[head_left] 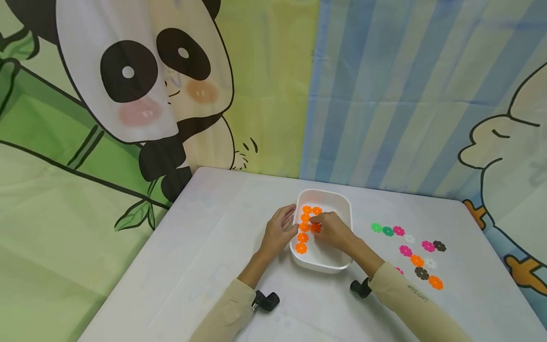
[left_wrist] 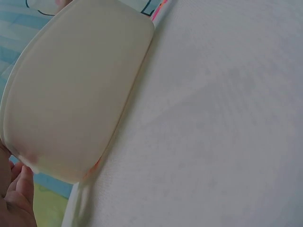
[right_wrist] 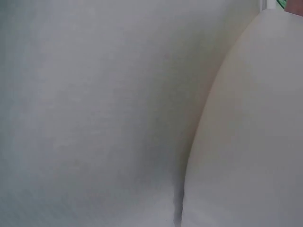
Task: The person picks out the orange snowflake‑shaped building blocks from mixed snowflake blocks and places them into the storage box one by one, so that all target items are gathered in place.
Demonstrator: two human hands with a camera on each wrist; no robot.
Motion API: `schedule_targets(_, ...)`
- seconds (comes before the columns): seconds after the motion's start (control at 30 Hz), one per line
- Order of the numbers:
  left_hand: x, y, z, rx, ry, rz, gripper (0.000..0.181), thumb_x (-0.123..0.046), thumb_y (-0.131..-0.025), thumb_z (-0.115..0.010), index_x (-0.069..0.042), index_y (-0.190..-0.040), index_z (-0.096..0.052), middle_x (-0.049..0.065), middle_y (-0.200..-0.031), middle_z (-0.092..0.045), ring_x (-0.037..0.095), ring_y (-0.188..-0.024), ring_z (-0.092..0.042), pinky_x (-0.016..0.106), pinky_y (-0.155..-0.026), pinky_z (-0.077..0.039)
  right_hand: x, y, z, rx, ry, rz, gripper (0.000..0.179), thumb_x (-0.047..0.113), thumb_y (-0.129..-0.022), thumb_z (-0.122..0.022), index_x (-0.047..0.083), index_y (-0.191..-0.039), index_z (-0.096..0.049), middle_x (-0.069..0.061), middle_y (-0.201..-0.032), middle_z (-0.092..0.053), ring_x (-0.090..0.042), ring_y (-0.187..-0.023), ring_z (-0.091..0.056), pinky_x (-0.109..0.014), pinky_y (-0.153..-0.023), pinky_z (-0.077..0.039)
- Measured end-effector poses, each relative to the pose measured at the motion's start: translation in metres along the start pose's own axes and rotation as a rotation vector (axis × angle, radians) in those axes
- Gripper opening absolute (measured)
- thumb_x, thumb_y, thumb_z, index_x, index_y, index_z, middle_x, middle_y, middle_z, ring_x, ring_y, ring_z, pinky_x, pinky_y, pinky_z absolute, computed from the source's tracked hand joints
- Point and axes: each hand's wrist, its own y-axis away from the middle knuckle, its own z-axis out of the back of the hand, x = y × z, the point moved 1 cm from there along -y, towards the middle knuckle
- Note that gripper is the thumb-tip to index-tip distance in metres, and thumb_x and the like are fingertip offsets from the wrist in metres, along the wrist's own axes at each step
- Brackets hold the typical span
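Note:
A white rectangular tub (head_left: 329, 266) with rounded corners stands on the table. Along its left inside lies a column of orange flower-shaped discs (head_left: 303, 237), with another orange disc (head_left: 316, 210) beside the top one. My left hand (head_left: 277, 230) is at the tub's left rim, thumb by the edge and loosely bent fingers along the outer wall. Reaching over the right side, my right hand (head_left: 333, 231) pinches an orange flower-shaped disc (head_left: 315, 228) beside the column's middle. In the right wrist view the tub's outer wall (right_wrist: 251, 123) hides the fingertips.
Right of the tub lie loose flower-shaped discs: green (head_left: 376, 227), teal (head_left: 388, 231), pink (head_left: 405, 251), white (head_left: 430, 263), brown (head_left: 421, 273) and orange (head_left: 436, 282). The white table (head_left: 192, 266) ends at a printed curtain (head_left: 265, 95) behind.

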Motion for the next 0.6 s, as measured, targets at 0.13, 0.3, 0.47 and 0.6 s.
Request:
schedule_targets(0.13, 0.013, -0.001, 0.000, -0.017, -0.015, 0.017, 0.054, 0.011, -0.086, -0.064, 0.007, -0.137, -0.046, 0.023, -0.138, -0.048, 0.033, -0.131, -0.047, 0.035, -0.105, -0.043, 0.000, 0.000, -0.002, 0.000, 0.025, 0.051, 0.031, -0.003, -0.074, -0.077, -0.001, -0.104, -0.074, -0.009, -0.092, -0.073, -0.022, -0.082, -0.067, -0.036, -0.081, -0.059)
schedule_targets(0.3, 0.015, 0.000, 0.000, -0.021, -0.024, 0.025, 0.054, 0.008, -0.086, -0.065, 0.003, -0.137, -0.048, 0.019, -0.138, -0.049, 0.027, -0.131, -0.049, 0.028, -0.103, -0.044, -0.001, -0.001, -0.003, 0.001, 0.054, 0.057, 0.030, -0.001, -0.074, -0.078, 0.000, -0.104, -0.074, -0.008, -0.091, -0.073, -0.021, -0.082, -0.067, -0.035, -0.080, -0.059)
schedule_targets(0.47, 0.014, -0.001, 0.000, -0.023, -0.017, 0.026, 0.054, 0.009, -0.086, -0.064, 0.003, -0.137, -0.048, 0.019, -0.138, -0.049, 0.025, -0.131, -0.048, 0.027, -0.103, -0.043, 0.000, -0.002, -0.003, 0.000, 0.048, 0.044, 0.031, -0.001, -0.074, -0.078, -0.001, -0.105, -0.073, -0.009, -0.091, -0.073, -0.021, -0.082, -0.067, -0.035, -0.079, -0.060)
schedule_targets(0.6, 0.013, -0.001, 0.000, -0.022, -0.018, 0.029, 0.053, 0.009, -0.086, -0.064, 0.004, -0.137, -0.048, 0.017, -0.138, -0.050, 0.024, -0.131, -0.048, 0.027, -0.103, -0.043, -0.001, -0.002, -0.004, -0.001, 0.044, 0.035, 0.031, 0.000, -0.074, -0.078, -0.001, -0.105, -0.073, -0.009, -0.092, -0.073, -0.022, -0.083, -0.068, -0.036, -0.080, -0.059)
